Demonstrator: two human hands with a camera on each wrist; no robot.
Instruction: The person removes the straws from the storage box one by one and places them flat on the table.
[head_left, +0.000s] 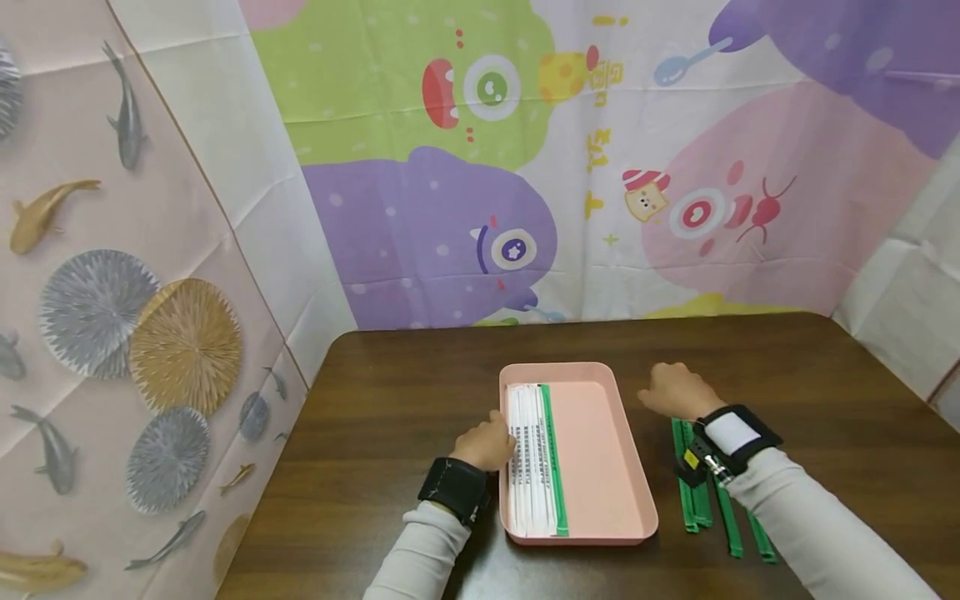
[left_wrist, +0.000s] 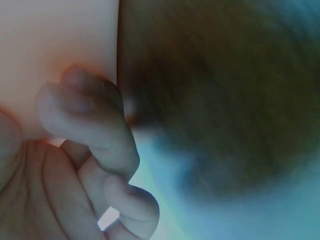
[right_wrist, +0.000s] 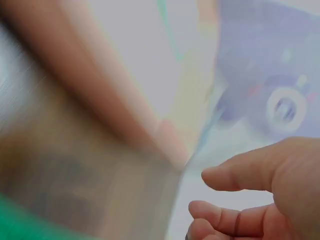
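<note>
A pink rectangular tray (head_left: 603, 467) stands on the table. Along its left side lie several long, slim white wrapped sticks (head_left: 528, 475) with dark print, and a green strip (head_left: 556, 475) borders them on the right. My left hand (head_left: 486, 443) holds the tray's left rim; in the left wrist view its curled fingers (left_wrist: 95, 130) are against the pink wall. To the right of the tray, my right hand (head_left: 678, 392) is above the table, its thumb (right_wrist: 245, 170) and fingers apart with nothing between them. Several slim green wrapped sticks (head_left: 729, 525) lie below the right wrist, partly hidden by it.
The brown wooden table (head_left: 405, 375) has rounded back corners. Behind it hangs a cloth (head_left: 442, 242) with cartoon figures, and a patterned cloth (head_left: 82, 217) covers the left side. Both wrists wear black straps (head_left: 454, 490).
</note>
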